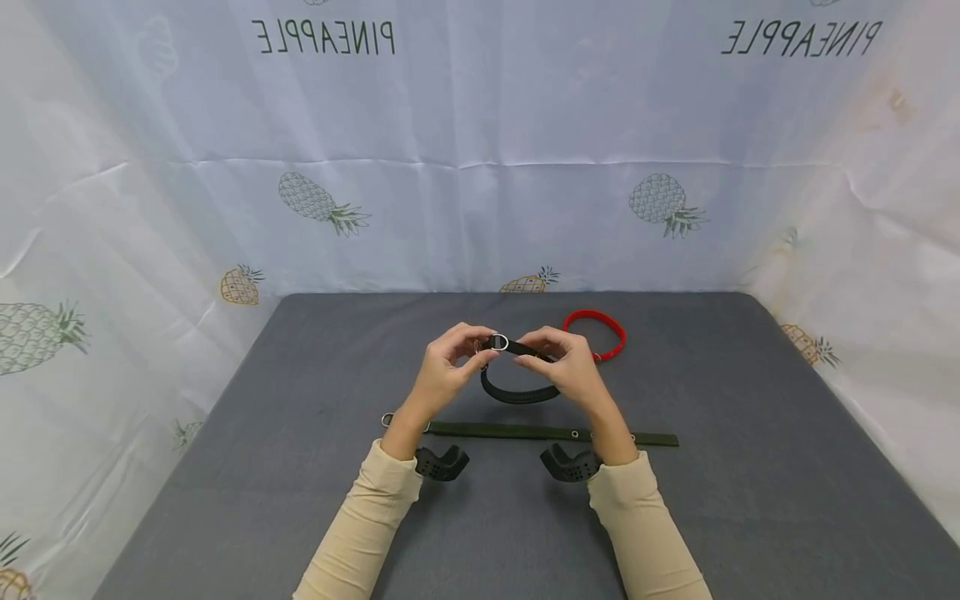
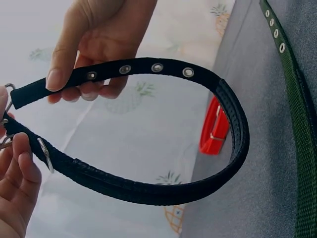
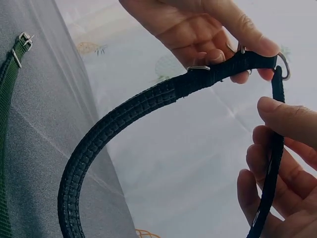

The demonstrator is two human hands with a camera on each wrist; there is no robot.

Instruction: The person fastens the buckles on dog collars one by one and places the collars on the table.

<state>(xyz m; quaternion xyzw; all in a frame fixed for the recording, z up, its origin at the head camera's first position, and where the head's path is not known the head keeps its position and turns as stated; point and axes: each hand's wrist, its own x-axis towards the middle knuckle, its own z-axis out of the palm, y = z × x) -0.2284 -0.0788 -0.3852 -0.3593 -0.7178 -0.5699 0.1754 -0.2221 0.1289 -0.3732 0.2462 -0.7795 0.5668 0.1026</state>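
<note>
Both hands hold a black collar [image 1: 519, 397] above the table, its strap bent into a loop. My left hand [image 1: 441, 373] pinches the end with the metal buckle and D-ring [image 1: 499, 342]. My right hand [image 1: 572, 369] pinches the other end between thumb and fingers; a row of metal eyelets [image 2: 157, 68] shows along this end in the left wrist view. The strap's tip [image 3: 278, 74] meets a metal ring beside the left fingers; whether it passes through, I cannot tell. A stitched, padded band [image 3: 94, 144] forms the far part of the loop.
A green collar [image 1: 502, 431] lies straight across the grey table [image 1: 300, 517], beneath the forearms. Behind the right hand lies a red collar [image 1: 619, 330], closed into a ring. Pineapple-printed curtains [image 1: 465, 225] stand at the back and sides. Each wrist wears a black camera mount [image 1: 442, 464].
</note>
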